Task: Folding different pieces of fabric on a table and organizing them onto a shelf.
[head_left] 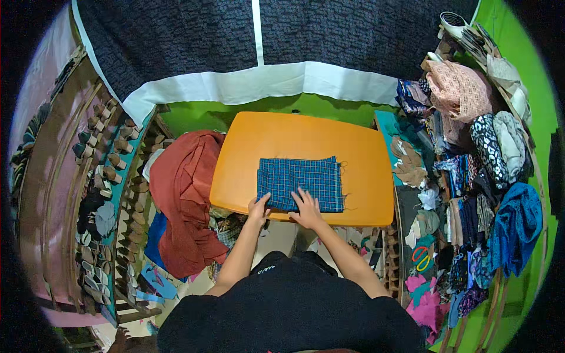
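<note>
A folded piece of blue checked cloth (299, 181) lies flat on the orange table (306, 135), with loose threads along its right edge. My left hand (259, 208) is at the cloth's near left corner, its fingertips over the edge; whether they pinch the fabric I cannot make out. Spread out on the near edge of the cloth, my right hand (306, 207) rests with its fingers apart. The cloth's underside is hidden.
Red-brown fabric (188, 194) is heaped against the table's left side. Shelves on the left hold rows of shoe lasts (116, 160). Folded fabrics and a pink bundle (459, 88) crowd the right rack. Scissors (421, 259) with red and yellow handles lie at the right.
</note>
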The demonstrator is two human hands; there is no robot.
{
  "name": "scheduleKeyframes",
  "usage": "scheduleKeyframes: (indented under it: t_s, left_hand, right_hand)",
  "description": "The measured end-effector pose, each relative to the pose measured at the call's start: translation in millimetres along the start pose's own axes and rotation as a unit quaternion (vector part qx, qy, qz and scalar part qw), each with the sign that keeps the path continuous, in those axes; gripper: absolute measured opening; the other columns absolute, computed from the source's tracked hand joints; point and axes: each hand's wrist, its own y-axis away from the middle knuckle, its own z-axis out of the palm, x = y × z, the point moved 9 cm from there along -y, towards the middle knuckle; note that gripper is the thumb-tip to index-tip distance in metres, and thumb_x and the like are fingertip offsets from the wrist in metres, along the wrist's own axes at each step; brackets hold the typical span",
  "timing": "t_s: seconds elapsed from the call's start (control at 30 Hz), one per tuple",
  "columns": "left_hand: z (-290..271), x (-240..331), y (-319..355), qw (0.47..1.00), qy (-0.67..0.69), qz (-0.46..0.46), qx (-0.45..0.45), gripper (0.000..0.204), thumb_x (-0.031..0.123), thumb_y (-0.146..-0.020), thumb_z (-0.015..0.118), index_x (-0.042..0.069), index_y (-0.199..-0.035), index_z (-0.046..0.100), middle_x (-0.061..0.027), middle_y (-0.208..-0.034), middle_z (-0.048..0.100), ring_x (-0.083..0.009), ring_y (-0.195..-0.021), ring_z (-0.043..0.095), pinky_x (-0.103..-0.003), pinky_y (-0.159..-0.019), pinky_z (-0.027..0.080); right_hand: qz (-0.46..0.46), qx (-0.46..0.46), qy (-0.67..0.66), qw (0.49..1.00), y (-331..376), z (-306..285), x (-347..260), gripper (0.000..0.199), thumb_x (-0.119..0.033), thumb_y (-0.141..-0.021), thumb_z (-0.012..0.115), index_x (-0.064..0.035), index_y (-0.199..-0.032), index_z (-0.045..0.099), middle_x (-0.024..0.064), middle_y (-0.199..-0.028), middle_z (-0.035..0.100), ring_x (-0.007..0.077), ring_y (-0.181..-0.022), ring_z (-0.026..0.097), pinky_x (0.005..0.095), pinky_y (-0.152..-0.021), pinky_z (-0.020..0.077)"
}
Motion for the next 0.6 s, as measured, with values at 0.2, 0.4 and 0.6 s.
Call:
scheduleKeyframes:
  t_s: [0.2, 0.4, 0.6]
  left_hand:
    - [43, 29, 13, 0.993, 0.049, 0.096, -0.055, 0.024, 0.002, -0.069, 0.053, 0.001, -0.093, 0.048, -0.0047, -0.09, 0.052, -0.0149, -0.08, 0.051, -0.028, -0.071, 0.041]
    - [98, 40, -5, 0.955, -0.054, 0.256, -0.14, 0.02, 0.001, -0.064, 0.056, -0.001, -0.081, 0.045, -0.0067, -0.102, 0.043, -0.0159, -0.089, 0.045, -0.024, -0.078, 0.036]
    - [208, 16, 39, 0.793, -0.339, 0.402, -0.308, 0.027, 0.018, -0.07, 0.063, 0.01, -0.094, 0.052, -0.0159, -0.132, 0.027, -0.0339, -0.123, 0.017, -0.041, -0.099, 0.015]
  right_hand:
    - [0.018, -0.056, -0.158, 0.986, -9, 13, 10, 0.059, -0.048, -0.074, 0.049, -0.0162, -0.123, 0.039, 0.0098, -0.134, 0.027, 0.0309, -0.125, 0.017, 0.0485, -0.099, 0.0106]
    - [0.083, -0.057, -0.535, 0.839, -34, -14, 62, 0.048, -0.042, -0.088, 0.03, -0.0084, -0.12, 0.042, 0.0064, -0.123, 0.043, 0.0196, -0.107, 0.043, 0.0315, -0.088, 0.0336]
    - [0.198, -0.014, -0.734, 0.65, -24, -32, 140, 0.074, -0.063, -0.078, 0.027, -0.0072, -0.127, 0.029, 0.0109, -0.129, 0.033, 0.0256, -0.113, 0.037, 0.0414, -0.092, 0.0288]
